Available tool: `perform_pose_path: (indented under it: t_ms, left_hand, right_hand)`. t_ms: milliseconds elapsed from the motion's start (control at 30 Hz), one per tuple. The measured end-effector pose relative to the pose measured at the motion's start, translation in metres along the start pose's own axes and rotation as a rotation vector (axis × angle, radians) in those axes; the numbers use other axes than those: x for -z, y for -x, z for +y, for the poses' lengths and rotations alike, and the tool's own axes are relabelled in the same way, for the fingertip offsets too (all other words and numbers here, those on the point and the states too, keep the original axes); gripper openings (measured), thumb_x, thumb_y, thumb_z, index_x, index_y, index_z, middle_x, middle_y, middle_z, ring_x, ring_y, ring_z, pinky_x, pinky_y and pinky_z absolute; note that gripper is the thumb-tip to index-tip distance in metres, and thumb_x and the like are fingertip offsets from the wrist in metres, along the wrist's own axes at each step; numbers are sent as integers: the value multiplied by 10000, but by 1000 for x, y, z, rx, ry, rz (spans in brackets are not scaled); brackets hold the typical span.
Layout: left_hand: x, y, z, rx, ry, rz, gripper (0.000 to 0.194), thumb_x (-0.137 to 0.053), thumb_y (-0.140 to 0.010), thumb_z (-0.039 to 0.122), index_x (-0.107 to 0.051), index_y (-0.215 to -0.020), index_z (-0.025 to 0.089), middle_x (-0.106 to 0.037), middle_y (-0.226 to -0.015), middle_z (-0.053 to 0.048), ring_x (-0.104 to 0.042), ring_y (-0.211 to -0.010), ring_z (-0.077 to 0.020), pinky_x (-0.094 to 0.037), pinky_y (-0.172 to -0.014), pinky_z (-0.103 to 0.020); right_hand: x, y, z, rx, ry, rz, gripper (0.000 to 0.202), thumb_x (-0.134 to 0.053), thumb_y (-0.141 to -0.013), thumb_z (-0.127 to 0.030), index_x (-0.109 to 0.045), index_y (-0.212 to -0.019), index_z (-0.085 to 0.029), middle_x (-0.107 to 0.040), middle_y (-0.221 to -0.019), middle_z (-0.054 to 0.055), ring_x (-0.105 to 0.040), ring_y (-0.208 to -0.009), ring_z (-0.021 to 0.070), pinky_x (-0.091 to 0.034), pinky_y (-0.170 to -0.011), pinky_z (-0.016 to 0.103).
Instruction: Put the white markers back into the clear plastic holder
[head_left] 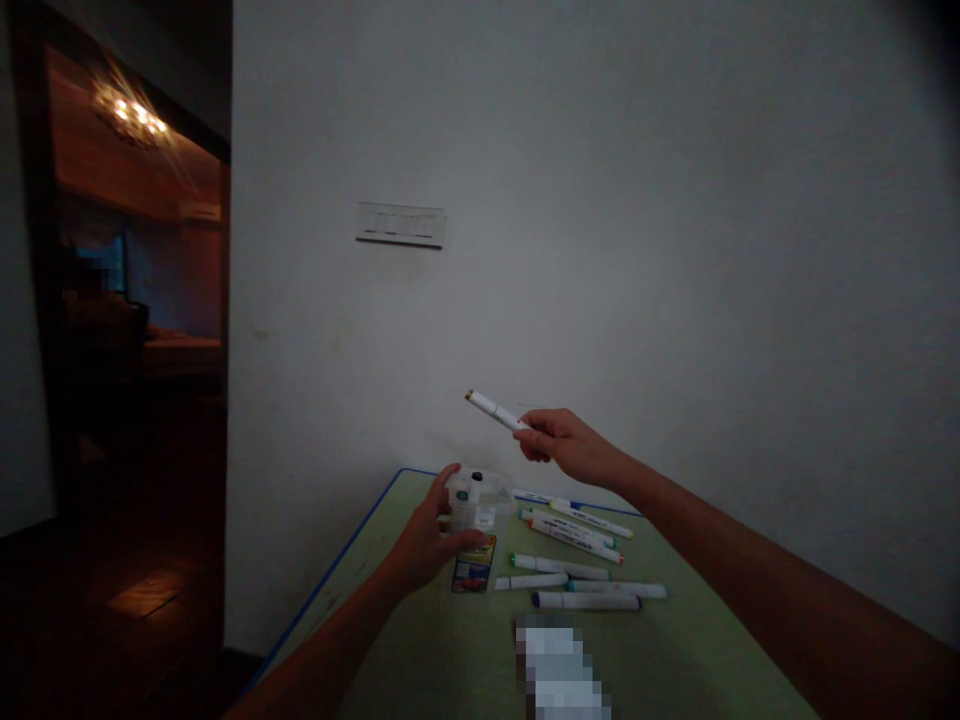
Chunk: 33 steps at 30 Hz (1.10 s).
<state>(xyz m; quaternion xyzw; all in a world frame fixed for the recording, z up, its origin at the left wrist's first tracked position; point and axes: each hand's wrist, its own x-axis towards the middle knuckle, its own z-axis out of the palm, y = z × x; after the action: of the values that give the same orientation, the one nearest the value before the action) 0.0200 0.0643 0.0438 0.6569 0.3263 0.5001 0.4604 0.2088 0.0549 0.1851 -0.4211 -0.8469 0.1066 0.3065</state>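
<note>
My right hand [559, 437] is closed round one end of a white marker [493, 408]. The marker is tilted, its brownish tip end up to the left, in the air above the table. My left hand [437, 530] grips a clear plastic container [491, 493] on its left side, thumb in front and fingers behind. Two markers, one with a black end [477, 478] and one with a dark green end [462, 496], stand inside the container. Just below it lies a small colourful card [474, 566].
Several white markers [574, 537] with coloured ends lie right of the container on the green table [420, 650]. A pixelated flat object [559, 665] is at the near side. The wall [675, 250] rises behind the table; a doorway with a lit lamp [131, 115] is at the left.
</note>
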Motion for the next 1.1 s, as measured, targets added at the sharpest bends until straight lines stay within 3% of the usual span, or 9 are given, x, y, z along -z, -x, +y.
perform_pose_path:
  t_ms: [167, 333, 500, 667, 933, 1100]
  left_hand:
    - [-1, 0, 1, -10, -3, 5, 889, -713, -577, 223, -183, -1291, 229, -494, -1141, -100, -575, -894, -216, -440, -798, -370]
    - [1, 0, -1, -34, -16, 7, 868, -703, -588, 231, -187, -1286, 235, -499, -1132, -87, -572, -898, -206, -437, -800, -358]
    - [1, 0, -1, -60, -24, 4, 840, -698, -597, 218, -206, -1278, 223, -502, -1135, -92, -551, -934, -210, -438, -788, -337]
    - [-1, -1, 0, -44, -20, 19, 865, -706, -582, 215, -199, -1283, 209, -502, -1139, -97, -549, -933, -206, -433, -793, -333]
    - [0, -1, -1, -69, -10, 5, 866, -716, -582, 239, -209, -1283, 229, -523, -1124, -88, -565, -894, -201, -447, -756, -325]
    - [0, -1, -1, -75, -30, 12, 862, -718, -579, 225, -216, -1280, 230, -537, -1098, -79, -563, -899, -204, -446, -755, -324]
  right_hand:
    - [-4, -9, -10, -123, -398, 189, 221, -563, -667, -356, -535, -636, -139, -362, -488, -74, -288, -418, 48, -215, -406, 210]
    - [-23, -19, -17, -127, -631, 184, 116, -590, -619, -186, -499, -675, -142, -479, -505, -59, -435, -413, 66, -375, -419, 215]
    - [-46, -26, -16, -228, -558, 127, 80, -515, -706, -150, -503, -630, -128, -516, -453, -26, -492, -395, 88, -430, -415, 222]
    - [-61, -29, -14, -253, -465, 51, 111, -513, -658, -70, -479, -575, -135, -523, -419, -25, -509, -380, 90, -439, -399, 195]
    - [-76, -36, 0, -197, -246, 42, 55, -519, -609, -76, -515, -627, -127, -573, -509, 5, -539, -437, 106, -422, -427, 204]
    - [-75, -37, -1, -120, -50, 102, 133, -589, -561, -93, -543, -679, -135, -585, -583, -10, -525, -493, 93, -394, -478, 199]
